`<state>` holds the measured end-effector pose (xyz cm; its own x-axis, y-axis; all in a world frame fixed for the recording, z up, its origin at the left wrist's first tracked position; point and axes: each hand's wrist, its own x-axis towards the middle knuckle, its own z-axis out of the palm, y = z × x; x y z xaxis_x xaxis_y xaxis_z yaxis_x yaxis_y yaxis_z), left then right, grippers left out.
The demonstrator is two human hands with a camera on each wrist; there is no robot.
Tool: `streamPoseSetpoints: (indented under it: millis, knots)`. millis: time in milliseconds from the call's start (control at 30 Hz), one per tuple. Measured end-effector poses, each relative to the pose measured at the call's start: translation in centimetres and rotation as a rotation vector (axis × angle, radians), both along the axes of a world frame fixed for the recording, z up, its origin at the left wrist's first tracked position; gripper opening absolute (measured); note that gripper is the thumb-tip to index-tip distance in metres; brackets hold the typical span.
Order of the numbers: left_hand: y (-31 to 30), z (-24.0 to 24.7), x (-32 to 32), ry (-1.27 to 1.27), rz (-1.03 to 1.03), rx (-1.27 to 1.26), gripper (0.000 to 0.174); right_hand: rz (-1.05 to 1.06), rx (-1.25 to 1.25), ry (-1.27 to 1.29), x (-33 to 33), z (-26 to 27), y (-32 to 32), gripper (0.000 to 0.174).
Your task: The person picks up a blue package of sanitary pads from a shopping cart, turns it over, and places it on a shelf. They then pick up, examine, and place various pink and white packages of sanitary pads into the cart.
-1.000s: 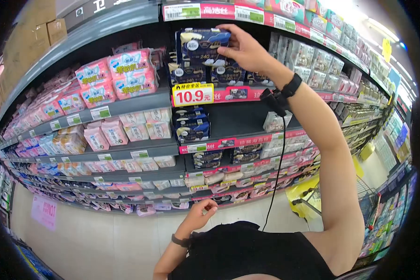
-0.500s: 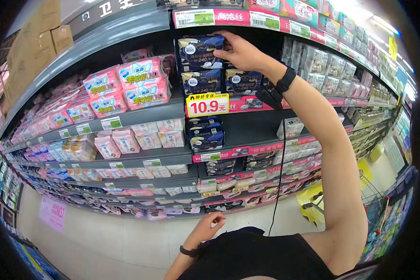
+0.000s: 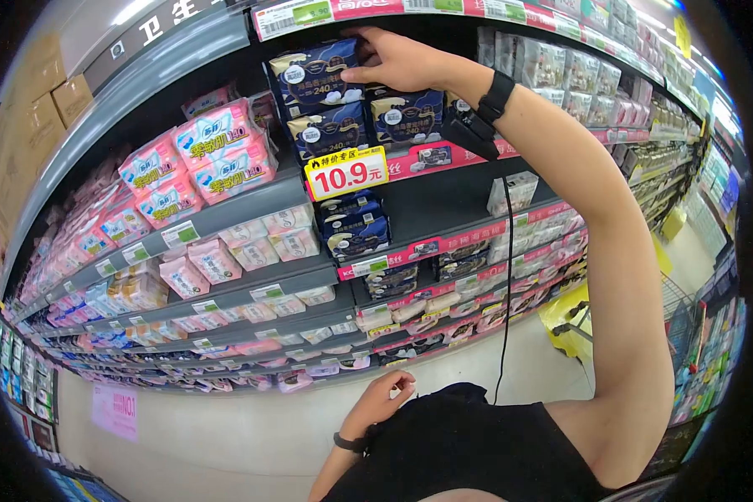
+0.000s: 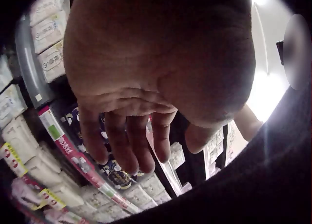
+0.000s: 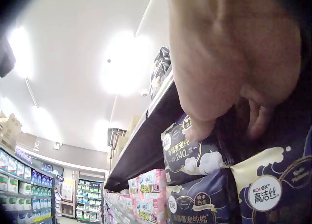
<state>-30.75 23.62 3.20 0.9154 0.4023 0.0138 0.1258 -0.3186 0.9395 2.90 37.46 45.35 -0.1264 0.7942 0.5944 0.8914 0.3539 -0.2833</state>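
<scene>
My right hand (image 3: 406, 63) holds a dark blue pack of sanitary pads (image 3: 314, 84) at its right side. The thumb lies on the front, seen closely in the right wrist view, and the other fingers reach behind the pack, partly hidden. This pack sits on top of a matching pack (image 3: 330, 132), at the left end of a dark blue row. Beside that lower one stands another blue pack (image 3: 410, 119). Low in front of my body hangs my left hand (image 3: 381, 400), its fingers loosely bent and holding nothing.
Pink packs (image 3: 226, 151) fill the shelf on the left. A yellow and white price sign (image 3: 347, 173) juts out below the blue packs. Overhead runs an upper shelf edge (image 3: 360, 10). A black cable (image 3: 508, 293) hangs from my right wrist, and a shopping cart (image 3: 678, 314) stands at right.
My right hand has moved the top blue pack left, from overlapping both lower packs to squarely above the left one. The left hand stays low. The head view has shifted.
</scene>
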Motion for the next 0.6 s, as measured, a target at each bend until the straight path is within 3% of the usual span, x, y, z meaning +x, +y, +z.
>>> streamPoseSetpoints:
  millis: [167,267,367,400,467,533,600]
  knots:
    - [0.3,0.2,0.4,0.023,-0.033,0.027,0.026,0.066,-0.018,0.083,0.2,0.2,-1.3,0.072]
    - [0.3,0.0,0.5,0.021,-0.042,0.017,0.026,-0.095,0.048,-0.006,1.1,0.0,-1.8,0.064]
    - [0.5,0.0,0.6,0.027,-0.056,-0.002,0.027,-0.114,0.331,-0.062,1.0,-1.9,-3.9,0.06]
    - [0.6,-0.1,0.7,0.034,-0.061,-0.006,0.027,-0.219,0.406,-0.177,-0.4,-2.8,-6.1,0.037]
    - [0.7,-0.5,0.9,0.044,-0.071,-0.016,0.026,-0.181,0.717,-0.359,-1.9,-5.6,-9.4,0.023]
    - [0.9,-1.0,1.3,0.042,-0.071,-0.023,0.025,-0.068,0.691,-0.383,-4.0,-11.1,-12.6,0.02]
    - [1.0,-1.4,2.1,0.025,-0.085,-0.053,0.023,0.107,0.469,-0.307,-4.5,-18.3,-15.2,0.02]
